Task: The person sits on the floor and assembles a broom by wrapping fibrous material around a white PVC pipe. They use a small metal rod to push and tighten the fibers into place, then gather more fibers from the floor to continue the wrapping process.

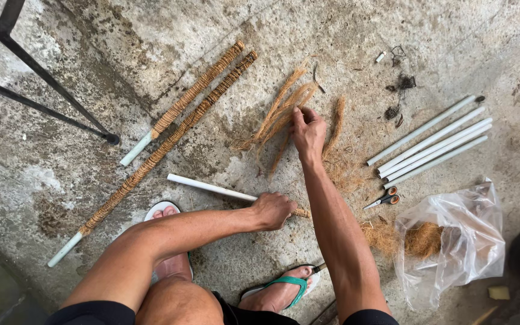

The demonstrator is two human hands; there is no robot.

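Head view: the left hand [272, 210] is closed around a white pipe [212, 188] lying on the concrete floor [91, 36], while the right hand [308, 132] pinches a coir strand [281, 111]. A loose grip could let the wrapping unravel.

Landmark: the pipe [212, 189] gripped at one end by the left hand [272, 210].
Behind it: fibre strands [281, 111] on the floor, the right hand [308, 133] on them.
Left: two wrapped poles [179, 129], side by side.
Right: scissors [383, 198], then a row of bare pipes [431, 143] beyond them.
Right and nearer: a bag [452, 241] holding loose fibre [422, 239].
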